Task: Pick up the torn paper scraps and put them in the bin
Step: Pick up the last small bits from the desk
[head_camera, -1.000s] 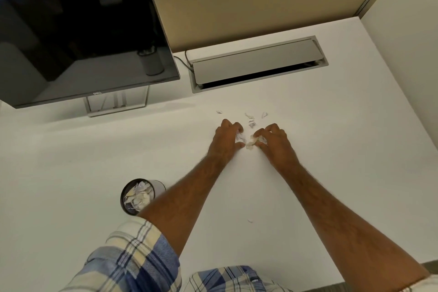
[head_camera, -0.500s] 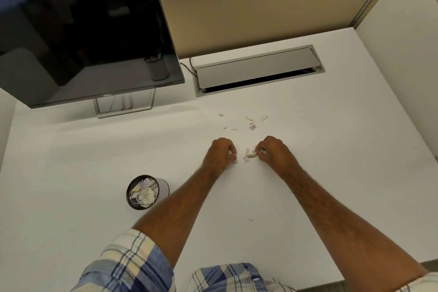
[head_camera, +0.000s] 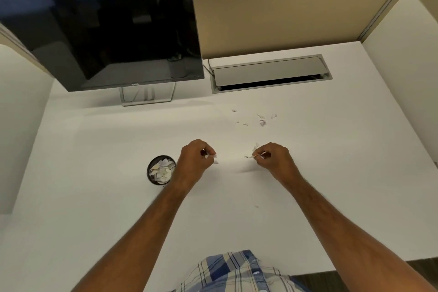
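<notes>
Item: desk point(head_camera: 94, 197), white, mid-clearance. Left hand point(head_camera: 196, 161) closed on white paper scraps point(head_camera: 212, 157), just beside the bin point(head_camera: 161, 169), which sits at its 9 o'clock, already holding torn paper. Right hand point(head_camera: 272, 161) closed on further scraps point(head_camera: 254, 149), well apart from the bin. Change since half a second ago: hands, then nearly together over the pile, have drawn apart and back, each with a load. Loose scraps point(head_camera: 262, 122) remain at 12 o'clock of the hands, near the cable tray point(head_camera: 270, 73); one fleck point(head_camera: 256, 206) at 6 o'clock. Judgement: dropping stage next; further gathering needed.
</notes>
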